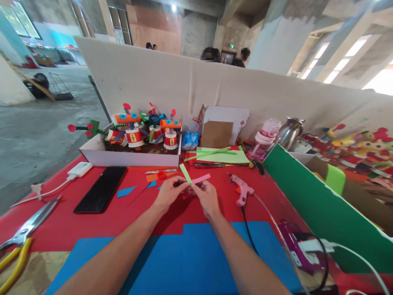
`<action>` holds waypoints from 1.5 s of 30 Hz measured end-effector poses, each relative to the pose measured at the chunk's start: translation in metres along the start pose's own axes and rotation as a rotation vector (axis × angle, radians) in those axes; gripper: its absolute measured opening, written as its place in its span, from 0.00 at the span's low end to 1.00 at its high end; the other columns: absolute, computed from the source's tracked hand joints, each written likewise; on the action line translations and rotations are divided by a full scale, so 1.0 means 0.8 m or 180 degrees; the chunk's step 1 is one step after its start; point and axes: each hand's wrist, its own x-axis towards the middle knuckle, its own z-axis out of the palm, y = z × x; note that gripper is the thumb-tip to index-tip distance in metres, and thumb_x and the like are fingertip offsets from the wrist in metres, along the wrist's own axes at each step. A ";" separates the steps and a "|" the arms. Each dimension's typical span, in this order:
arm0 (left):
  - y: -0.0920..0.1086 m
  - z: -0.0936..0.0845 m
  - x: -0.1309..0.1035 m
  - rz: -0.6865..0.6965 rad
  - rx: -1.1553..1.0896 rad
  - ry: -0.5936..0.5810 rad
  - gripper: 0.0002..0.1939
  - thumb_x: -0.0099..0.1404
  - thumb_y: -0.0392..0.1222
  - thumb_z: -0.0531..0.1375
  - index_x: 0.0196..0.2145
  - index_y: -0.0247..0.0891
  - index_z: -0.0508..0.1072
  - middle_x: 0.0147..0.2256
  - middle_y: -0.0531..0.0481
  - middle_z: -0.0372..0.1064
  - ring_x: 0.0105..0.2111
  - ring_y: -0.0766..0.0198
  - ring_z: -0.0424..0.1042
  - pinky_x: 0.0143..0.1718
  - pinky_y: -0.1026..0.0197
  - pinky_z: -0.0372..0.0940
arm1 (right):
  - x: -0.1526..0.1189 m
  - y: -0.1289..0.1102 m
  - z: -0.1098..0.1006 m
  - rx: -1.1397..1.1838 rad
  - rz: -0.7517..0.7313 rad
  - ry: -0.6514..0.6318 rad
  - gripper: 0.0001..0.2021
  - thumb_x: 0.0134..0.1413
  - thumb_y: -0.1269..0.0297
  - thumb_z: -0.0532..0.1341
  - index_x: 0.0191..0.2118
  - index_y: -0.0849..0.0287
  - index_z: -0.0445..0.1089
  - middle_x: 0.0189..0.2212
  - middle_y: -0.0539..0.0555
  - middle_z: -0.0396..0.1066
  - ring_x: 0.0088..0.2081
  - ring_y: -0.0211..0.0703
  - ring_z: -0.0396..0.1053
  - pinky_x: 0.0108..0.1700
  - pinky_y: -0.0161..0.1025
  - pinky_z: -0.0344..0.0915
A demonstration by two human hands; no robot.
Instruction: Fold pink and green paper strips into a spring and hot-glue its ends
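In the head view, I have both hands raised in front of me over the red table [52, 229], just beyond the blue sheets [196, 266] spread nearest my body. My left hand [168, 192] has its thumb and fingers [181, 187] pinched together on the lower end of the light green strip [185, 173], which sticks up and leans to the left. My right hand [209, 200] has its fingers clamped on the pink strip [202, 178], which slants out to the right. The two strips meet right at my fingertips, which are nearly touching; I cannot tell whether the strips are joined there.

To the right of my hands lies the pink glue gun [243, 190], and to the left are blue paper scraps [126, 191] and a black phone [100, 190]. Beyond my hands, more green strips [210, 153] lie on a pale green sheet [239, 157]. A white box [132, 159] at the back left holds paper-cup figures [134, 138].
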 end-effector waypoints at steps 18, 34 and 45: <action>0.002 0.003 -0.003 -0.0027 -0.0026 -0.0037 0.14 0.49 0.50 0.65 0.28 0.35 0.75 0.25 0.50 0.73 0.25 0.64 0.70 0.27 0.63 0.65 | 0.000 0.003 0.000 0.0237 0.0164 -0.0064 0.13 0.36 0.57 0.69 0.28 0.60 0.74 0.22 0.51 0.75 0.27 0.42 0.72 0.34 0.39 0.69; 0.005 0.003 -0.004 -0.0054 -0.0088 -0.0121 0.14 0.50 0.50 0.64 0.25 0.34 0.73 0.22 0.52 0.70 0.22 0.67 0.67 0.26 0.65 0.63 | -0.001 0.003 0.002 0.0049 0.0051 -0.0006 0.10 0.36 0.60 0.68 0.27 0.60 0.74 0.22 0.50 0.74 0.25 0.39 0.69 0.34 0.37 0.68; 0.009 0.002 -0.005 -0.0106 -0.0034 -0.0073 0.13 0.48 0.49 0.64 0.22 0.35 0.71 0.18 0.54 0.67 0.19 0.68 0.65 0.23 0.65 0.62 | -0.002 0.001 0.001 -0.0155 -0.0026 0.0122 0.10 0.35 0.63 0.68 0.29 0.59 0.73 0.22 0.47 0.73 0.26 0.38 0.68 0.34 0.36 0.66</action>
